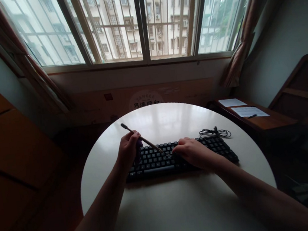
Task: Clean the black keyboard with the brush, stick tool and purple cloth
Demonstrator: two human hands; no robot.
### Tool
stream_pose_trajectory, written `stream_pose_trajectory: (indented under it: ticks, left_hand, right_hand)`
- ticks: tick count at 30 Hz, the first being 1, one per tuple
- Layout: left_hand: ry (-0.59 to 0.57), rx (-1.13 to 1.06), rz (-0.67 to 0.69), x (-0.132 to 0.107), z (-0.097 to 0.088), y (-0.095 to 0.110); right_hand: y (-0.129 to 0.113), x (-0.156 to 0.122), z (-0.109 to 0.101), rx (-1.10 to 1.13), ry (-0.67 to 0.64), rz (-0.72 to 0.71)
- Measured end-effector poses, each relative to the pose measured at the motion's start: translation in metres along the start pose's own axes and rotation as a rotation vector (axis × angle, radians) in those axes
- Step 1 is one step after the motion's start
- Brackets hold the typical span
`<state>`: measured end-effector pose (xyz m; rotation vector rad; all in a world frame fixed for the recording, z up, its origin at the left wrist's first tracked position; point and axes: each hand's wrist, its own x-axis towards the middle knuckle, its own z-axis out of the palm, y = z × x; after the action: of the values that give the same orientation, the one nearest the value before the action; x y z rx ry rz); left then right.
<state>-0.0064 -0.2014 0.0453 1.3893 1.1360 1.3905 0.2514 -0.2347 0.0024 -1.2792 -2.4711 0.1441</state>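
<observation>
A black keyboard (155, 170) lies across the round white table. My left hand (128, 148) is closed around a slim stick (148, 143) with a thicker dark end, which slants down to the right. Its lower tip is over the middle keys. Something dark purple (139, 144) shows under the left fingers, too small to name. Over the keyboard's right-middle part, my right hand (192, 152) is closed on a wire keycap puller (169, 154), whose thin metal prongs point left at the keys near the stick's tip. The puller's handle is hidden in the fingers.
A bundled black cable (215, 132) lies behind the keyboard's right end. The round white table (165, 211) has a curved edge. To the right, a wooden side table (275, 119) bears paper sheets (250, 111) and a pen (252, 116). A barred window (142, 23) is ahead.
</observation>
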Motion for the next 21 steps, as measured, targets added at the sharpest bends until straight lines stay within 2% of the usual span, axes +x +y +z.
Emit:
stream_pose_trajectory:
  ticks: [4,7,13,15,17,21]
  left_hand:
    - [-0.09,0.055,0.05,-0.001,0.003,-0.004]
    - [-0.15,0.08,0.064,-0.002,0.006,-0.006]
    - [-0.246,0.082,0.056,-0.004,0.01,-0.01]
    - [-0.288,0.072,0.039,-0.005,0.011,-0.01]
    - [-0.329,0.061,0.039,-0.007,0.013,-0.01]
    - [-0.392,0.079,0.08,-0.011,0.018,-0.008]
  right_hand:
    - [0.001,0.003,0.01,-0.035,0.066,-0.014]
    - [0.005,0.003,0.01,-0.018,0.139,0.005]
    - [0.013,0.003,-0.005,0.262,0.469,0.088]
    - [0.01,0.002,-0.01,0.347,0.525,0.089]
    - [0.003,-0.001,-0.013,0.391,0.509,0.059]
    - [-0.017,-0.004,-0.01,0.377,0.366,-0.027]
